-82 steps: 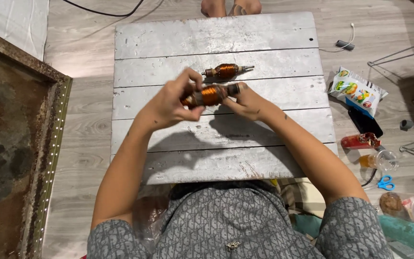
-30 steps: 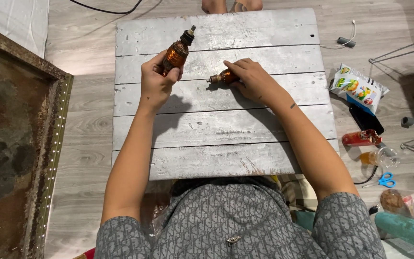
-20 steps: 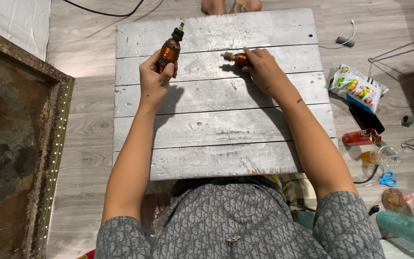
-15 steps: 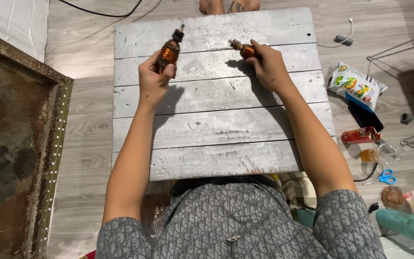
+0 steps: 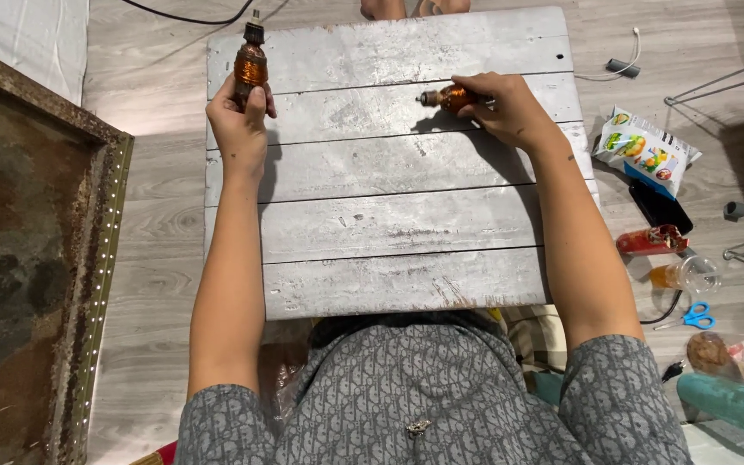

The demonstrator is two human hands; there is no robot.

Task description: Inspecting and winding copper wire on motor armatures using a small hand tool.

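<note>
My left hand (image 5: 238,116) grips a copper-wound motor armature (image 5: 251,58) and holds it upright over the far left corner of the grey plank table (image 5: 389,224), shaft pointing away from me. My right hand (image 5: 505,108) is closed on a second copper-wound armature (image 5: 448,97), which lies sideways on the table's far right part with its shaft end pointing left. Both arms reach out over the planks from my grey patterned shirt.
A rusty framed panel (image 5: 27,284) lies on the floor at left. To the right of the table are a snack packet (image 5: 646,151), a dark phone (image 5: 660,207), a red bottle (image 5: 652,240), blue scissors (image 5: 695,317), a teal bottle (image 5: 729,405) and wire legs (image 5: 716,86). Another person's feet (image 5: 411,7) show beyond the table.
Both hands moved apart and away from me. The left armature went from the table's centre up to the far left corner; the right one slid to the far right.
</note>
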